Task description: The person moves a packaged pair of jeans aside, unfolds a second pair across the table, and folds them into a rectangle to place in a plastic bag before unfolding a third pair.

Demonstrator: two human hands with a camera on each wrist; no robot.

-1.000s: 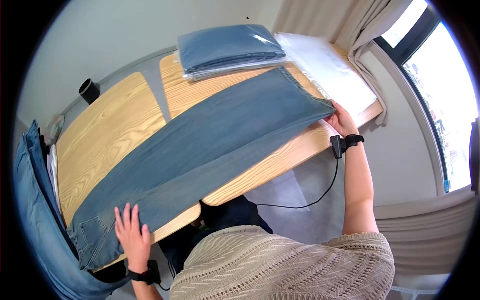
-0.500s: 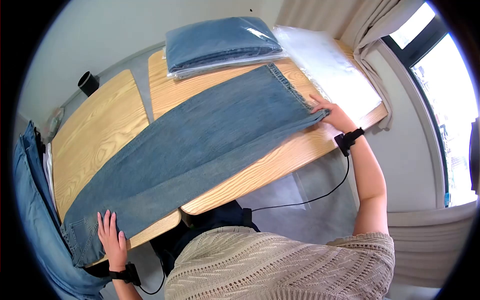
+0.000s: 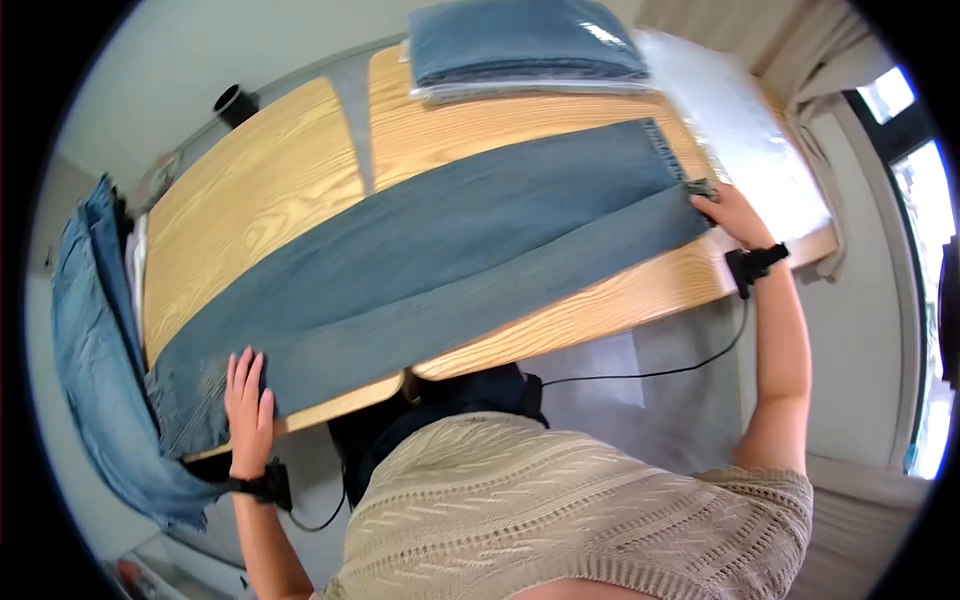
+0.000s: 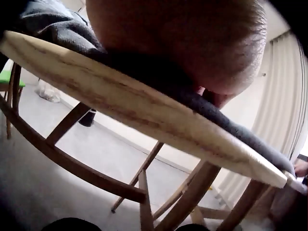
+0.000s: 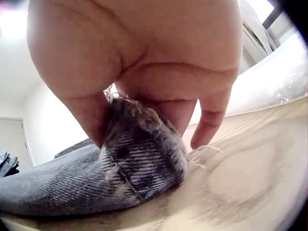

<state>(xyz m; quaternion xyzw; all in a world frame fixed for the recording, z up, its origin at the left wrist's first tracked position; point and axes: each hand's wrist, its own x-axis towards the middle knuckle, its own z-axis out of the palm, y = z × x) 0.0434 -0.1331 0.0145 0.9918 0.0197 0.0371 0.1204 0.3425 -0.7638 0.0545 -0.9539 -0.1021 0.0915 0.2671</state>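
A pair of blue jeans (image 3: pixel 430 260) lies lengthwise across the wooden table, folded into one long strip with its pocket end at the left. Along the near side a band of denim is turned over, running up to the frayed hem at the right. My right hand (image 3: pixel 738 214) pinches the hem corner between thumb and fingers; in the right wrist view the frayed hem (image 5: pixel 144 154) bunches under the palm, close over the wood. My left hand (image 3: pixel 248 405) rests with straight fingers on the jeans near the pocket end. In the left wrist view the palm hides most of the denim.
Folded jeans in clear plastic (image 3: pixel 525 45) stand at the back of the table (image 3: pixel 260 190). Clear plastic bags (image 3: pixel 735 120) lie at the back right. More jeans (image 3: pixel 95 300) hang at the left edge. A gap splits the tabletop; a black bin (image 3: pixel 236 105) stands beyond.
My right hand has brought the hem corner inward, turning the near edge over into a wider folded band. My left hand stays on the jeans near the pocket end. The head view has shifted.
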